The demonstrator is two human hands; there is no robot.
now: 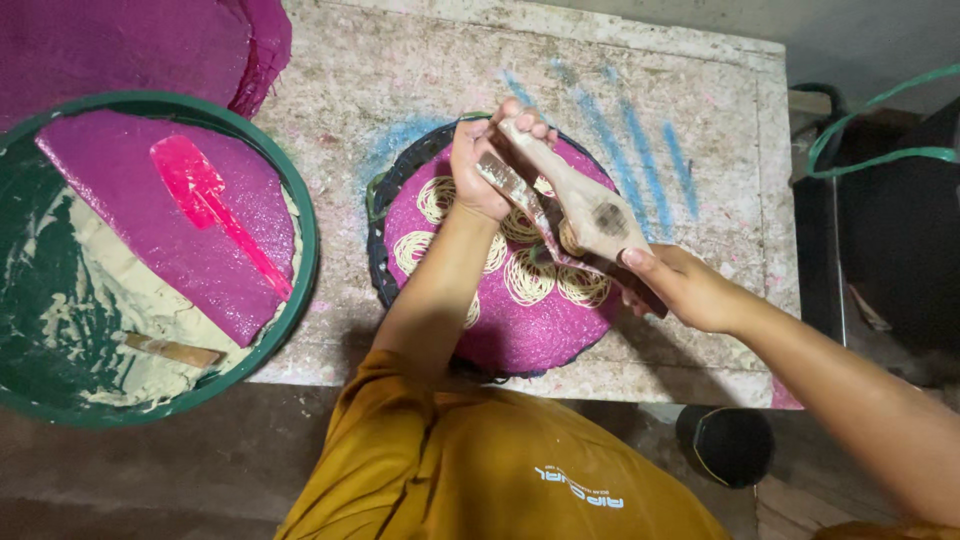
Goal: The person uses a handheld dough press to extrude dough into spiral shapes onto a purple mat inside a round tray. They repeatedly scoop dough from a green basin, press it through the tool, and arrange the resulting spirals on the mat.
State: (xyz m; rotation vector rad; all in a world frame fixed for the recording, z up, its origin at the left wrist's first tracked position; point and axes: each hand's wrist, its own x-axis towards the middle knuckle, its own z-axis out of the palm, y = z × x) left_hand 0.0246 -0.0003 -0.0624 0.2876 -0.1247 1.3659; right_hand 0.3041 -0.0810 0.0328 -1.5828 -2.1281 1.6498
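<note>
Both hands grip a wooden press: left hand (478, 165) closed on its far handles, right hand (680, 285) on the near end, above the pink mat (540, 330) on the counter (400, 80). Uneven squeezing could make noodle coils (528, 280) overlap or land off the mat.

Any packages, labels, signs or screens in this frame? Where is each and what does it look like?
No packages, signs or screens.
Printed mark: on the mustard-yellow garment at bottom centre, small white lettering with a swoosh.
Blurred dark patch: on the wooden press held in both hands; cannot tell if it is a label.
</note>
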